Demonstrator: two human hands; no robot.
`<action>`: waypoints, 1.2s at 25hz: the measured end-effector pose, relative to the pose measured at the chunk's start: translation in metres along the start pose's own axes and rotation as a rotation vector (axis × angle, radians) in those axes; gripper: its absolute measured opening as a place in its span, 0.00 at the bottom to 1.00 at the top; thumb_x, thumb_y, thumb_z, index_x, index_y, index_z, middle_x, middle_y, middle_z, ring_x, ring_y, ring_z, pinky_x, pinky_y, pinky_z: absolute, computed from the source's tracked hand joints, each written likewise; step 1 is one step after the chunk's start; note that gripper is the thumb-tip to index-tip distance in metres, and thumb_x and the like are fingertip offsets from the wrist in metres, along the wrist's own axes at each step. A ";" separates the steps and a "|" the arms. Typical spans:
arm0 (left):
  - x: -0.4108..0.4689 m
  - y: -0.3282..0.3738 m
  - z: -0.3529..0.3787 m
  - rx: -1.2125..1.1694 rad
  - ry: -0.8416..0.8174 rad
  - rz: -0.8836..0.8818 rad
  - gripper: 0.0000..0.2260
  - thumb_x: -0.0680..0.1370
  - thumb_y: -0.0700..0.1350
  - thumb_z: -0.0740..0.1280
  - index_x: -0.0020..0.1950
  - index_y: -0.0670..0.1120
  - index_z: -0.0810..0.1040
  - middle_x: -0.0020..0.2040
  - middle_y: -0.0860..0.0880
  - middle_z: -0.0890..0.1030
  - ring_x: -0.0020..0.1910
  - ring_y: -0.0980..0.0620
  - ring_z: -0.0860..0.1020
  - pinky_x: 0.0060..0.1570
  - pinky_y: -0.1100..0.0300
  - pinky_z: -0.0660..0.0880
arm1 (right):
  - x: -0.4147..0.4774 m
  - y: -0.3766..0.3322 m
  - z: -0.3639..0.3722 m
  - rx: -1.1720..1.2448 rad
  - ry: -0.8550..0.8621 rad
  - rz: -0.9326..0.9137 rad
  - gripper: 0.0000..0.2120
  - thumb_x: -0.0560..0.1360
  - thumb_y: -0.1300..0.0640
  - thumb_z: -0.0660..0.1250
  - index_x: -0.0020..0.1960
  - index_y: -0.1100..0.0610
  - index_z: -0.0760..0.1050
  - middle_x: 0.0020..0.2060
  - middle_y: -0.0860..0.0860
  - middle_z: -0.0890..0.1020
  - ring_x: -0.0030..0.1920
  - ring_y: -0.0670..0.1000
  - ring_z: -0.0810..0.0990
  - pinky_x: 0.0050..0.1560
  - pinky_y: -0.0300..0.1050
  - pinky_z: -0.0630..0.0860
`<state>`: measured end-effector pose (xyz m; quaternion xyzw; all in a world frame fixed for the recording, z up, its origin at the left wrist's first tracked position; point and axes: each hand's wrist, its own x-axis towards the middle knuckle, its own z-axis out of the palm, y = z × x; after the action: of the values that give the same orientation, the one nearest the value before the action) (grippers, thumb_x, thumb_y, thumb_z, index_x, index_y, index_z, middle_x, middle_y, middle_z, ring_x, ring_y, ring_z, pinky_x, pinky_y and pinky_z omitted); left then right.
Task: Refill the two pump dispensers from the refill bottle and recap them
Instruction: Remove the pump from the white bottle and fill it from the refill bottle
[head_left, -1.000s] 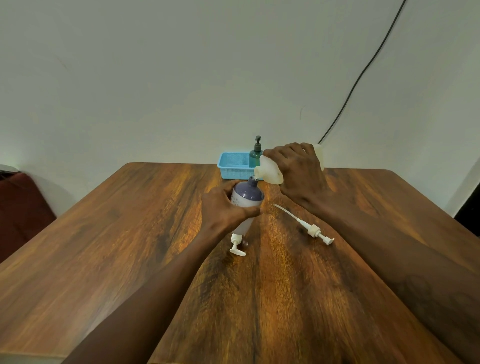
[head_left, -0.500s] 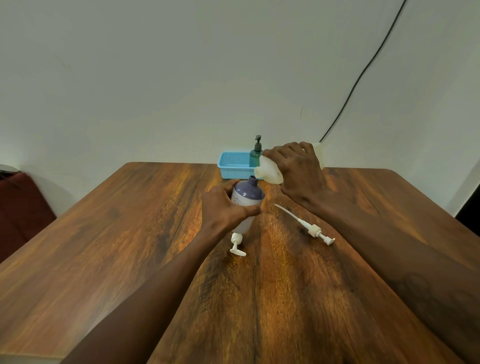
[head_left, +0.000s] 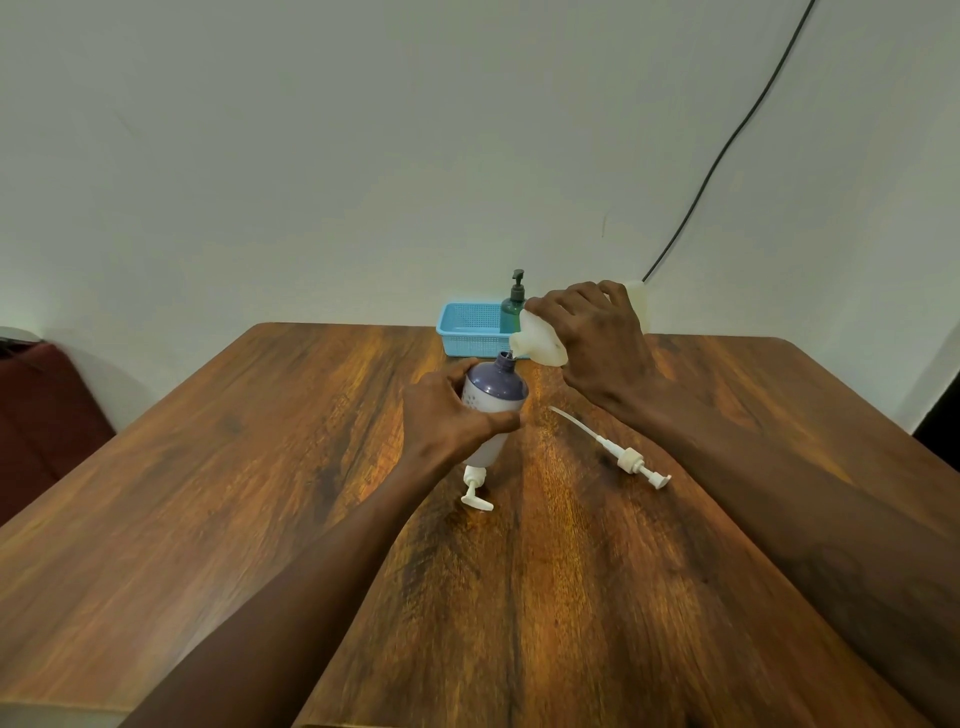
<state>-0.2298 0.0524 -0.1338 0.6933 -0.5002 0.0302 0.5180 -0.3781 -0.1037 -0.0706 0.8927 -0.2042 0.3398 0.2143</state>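
Note:
My left hand (head_left: 452, 415) grips a white dispenser bottle with a purple shoulder (head_left: 494, 387), its neck uncapped, standing near the middle of the wooden table (head_left: 260, 467). My right hand (head_left: 597, 343) holds the cream refill bottle (head_left: 537, 340) tipped on its side, its mouth right over the purple bottle's neck. One white pump head with a long tube (head_left: 618, 452) lies on the table to the right. A second white pump head (head_left: 475, 491) lies just in front of the purple bottle. A green pump dispenser (head_left: 513, 306) with a dark pump on stands behind, by the basket.
A light blue plastic basket (head_left: 470, 327) sits at the table's far edge against the white wall. A black cable (head_left: 727, 150) runs down the wall at the right. A dark red seat (head_left: 47, 415) stands left of the table.
Both hands hold nearly the same pose. The refill bottle stays tipped over the purple bottle's neck, shifted only slightly.

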 end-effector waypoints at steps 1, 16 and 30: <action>0.000 0.000 0.000 0.005 -0.003 0.002 0.31 0.62 0.57 0.82 0.62 0.52 0.80 0.50 0.59 0.80 0.44 0.69 0.76 0.41 0.74 0.71 | 0.000 0.000 0.000 -0.001 0.000 -0.001 0.35 0.62 0.60 0.82 0.68 0.54 0.76 0.60 0.56 0.83 0.59 0.60 0.79 0.62 0.60 0.71; -0.002 -0.004 0.002 0.018 -0.017 -0.015 0.31 0.63 0.55 0.82 0.64 0.49 0.80 0.54 0.51 0.85 0.45 0.58 0.80 0.43 0.69 0.75 | 0.000 -0.002 -0.002 -0.005 -0.028 -0.017 0.36 0.61 0.60 0.82 0.68 0.55 0.75 0.60 0.56 0.83 0.59 0.60 0.79 0.61 0.60 0.72; -0.005 -0.007 -0.001 -0.053 -0.005 -0.043 0.30 0.61 0.55 0.83 0.60 0.56 0.78 0.50 0.59 0.82 0.45 0.70 0.78 0.42 0.75 0.74 | -0.037 -0.011 0.014 0.598 -0.233 0.482 0.43 0.56 0.33 0.77 0.65 0.54 0.76 0.57 0.53 0.82 0.55 0.54 0.81 0.53 0.55 0.81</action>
<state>-0.2266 0.0561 -0.1410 0.6902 -0.4869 0.0041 0.5353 -0.3901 -0.0938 -0.1087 0.8748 -0.3227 0.3213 -0.1651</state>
